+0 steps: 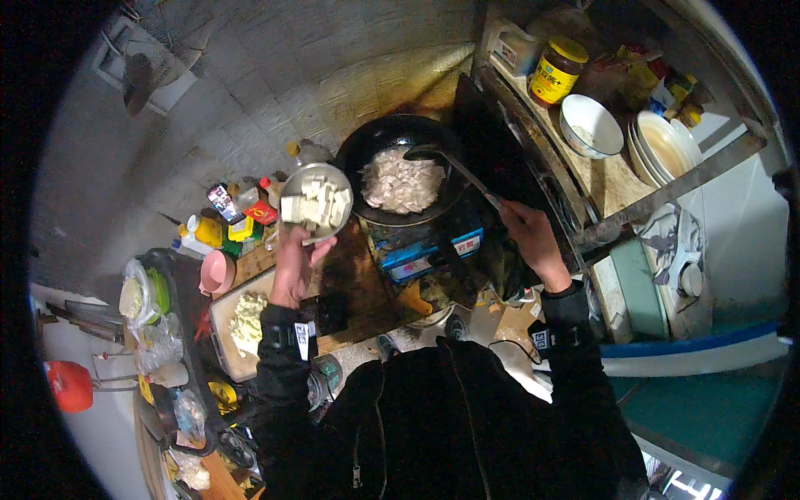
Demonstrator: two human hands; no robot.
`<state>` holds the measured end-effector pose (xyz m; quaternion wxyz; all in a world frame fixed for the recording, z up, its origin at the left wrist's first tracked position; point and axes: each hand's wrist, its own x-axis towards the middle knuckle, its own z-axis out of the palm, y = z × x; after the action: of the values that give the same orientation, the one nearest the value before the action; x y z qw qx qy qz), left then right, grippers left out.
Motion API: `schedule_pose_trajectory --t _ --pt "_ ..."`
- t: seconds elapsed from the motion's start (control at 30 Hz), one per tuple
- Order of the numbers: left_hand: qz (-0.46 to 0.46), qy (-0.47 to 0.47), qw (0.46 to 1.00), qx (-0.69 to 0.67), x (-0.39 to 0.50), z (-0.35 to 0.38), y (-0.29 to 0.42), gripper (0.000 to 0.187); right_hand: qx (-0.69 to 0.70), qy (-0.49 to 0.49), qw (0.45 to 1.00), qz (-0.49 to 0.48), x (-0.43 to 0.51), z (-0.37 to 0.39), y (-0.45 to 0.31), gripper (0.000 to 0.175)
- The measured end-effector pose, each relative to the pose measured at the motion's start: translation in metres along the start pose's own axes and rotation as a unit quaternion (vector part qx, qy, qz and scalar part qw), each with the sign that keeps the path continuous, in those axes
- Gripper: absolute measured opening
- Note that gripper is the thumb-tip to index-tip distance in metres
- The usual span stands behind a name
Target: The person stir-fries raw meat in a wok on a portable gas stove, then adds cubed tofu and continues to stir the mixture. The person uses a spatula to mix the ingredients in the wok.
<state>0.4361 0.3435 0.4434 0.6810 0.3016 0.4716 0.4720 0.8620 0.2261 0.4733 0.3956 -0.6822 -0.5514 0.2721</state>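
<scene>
My left hand grips the near rim of a round metal bowl that holds white blocks looking like tofu. The bowl is beside the left edge of a black wok. Pale sliced pieces, perhaps meat, lie in the wok, which sits on a gas stove. My right hand is closed around the handle of a metal ladle; the ladle's head rests over the far part of the pale pieces.
Left of the stove, a cutting board bears chopped pale vegetable. A pink cup, bottles and a phone stand behind it. On the right, a shelf carries a yellow-lidded jar, a white bowl and stacked dishes.
</scene>
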Motion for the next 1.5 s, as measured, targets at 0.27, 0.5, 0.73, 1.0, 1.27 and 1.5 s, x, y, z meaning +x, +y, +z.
schedule_pose_trajectory --t 0.27,0.5,0.73,1.0,1.27,1.5 --pt "0.023 -0.059 0.998 0.025 0.058 0.044 0.025 0.030 0.008 -0.012 1.000 -0.019 -0.011 -0.013 -0.007 0.033" --pt "0.000 -0.052 0.999 0.008 0.060 0.031 0.020 0.031 -0.174 -0.058 0.976 -0.120 0.000 -0.038 -0.015 0.025" --pt "0.021 -0.053 0.998 -0.007 0.060 0.022 0.015 0.034 -0.223 -0.083 0.966 -0.104 0.026 -0.016 -0.022 0.028" --pt "-0.027 -0.046 0.999 0.008 0.070 0.025 0.013 0.045 -0.133 0.007 0.987 -0.092 0.020 -0.018 -0.018 0.028" --pt "0.085 -0.056 0.981 0.166 0.097 0.075 0.009 0.059 -0.074 0.011 0.997 -0.016 0.002 -0.010 -0.001 0.032" --pt "0.346 0.075 0.680 0.643 0.136 0.094 -0.008 0.076 -0.017 0.030 0.999 0.021 -0.013 -0.009 -0.003 0.033"
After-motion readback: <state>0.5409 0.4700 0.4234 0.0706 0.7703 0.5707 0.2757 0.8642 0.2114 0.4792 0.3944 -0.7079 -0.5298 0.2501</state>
